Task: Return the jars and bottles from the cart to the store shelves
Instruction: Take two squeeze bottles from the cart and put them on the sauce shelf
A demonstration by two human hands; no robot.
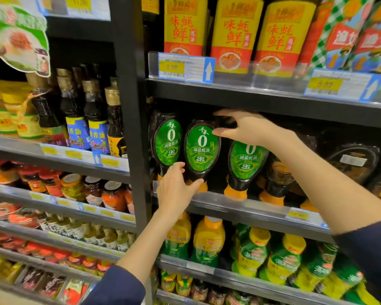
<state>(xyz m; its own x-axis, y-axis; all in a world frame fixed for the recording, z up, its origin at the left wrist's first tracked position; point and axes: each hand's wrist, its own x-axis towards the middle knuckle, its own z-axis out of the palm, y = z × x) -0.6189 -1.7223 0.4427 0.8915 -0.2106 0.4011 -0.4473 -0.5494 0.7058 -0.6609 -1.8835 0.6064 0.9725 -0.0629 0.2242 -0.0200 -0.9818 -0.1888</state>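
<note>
Head view: our left grip (178,186) is pinching the green-label bottle (201,148) by its neck on the middle shelf (240,205), right grip (246,130) hovering spread near its top; we are probably risking toppling the cap-down neighbours (246,159) by nudging

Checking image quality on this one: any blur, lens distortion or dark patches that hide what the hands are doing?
Head view: the wide-angle lens slants the shelf upright and fans the shelf edges; price tags are soft, fine print unreadable; the green-label bottle that the left hand grips is sharp; the recess behind the right hand is dark, so its fingers' contact is unclear.
</note>
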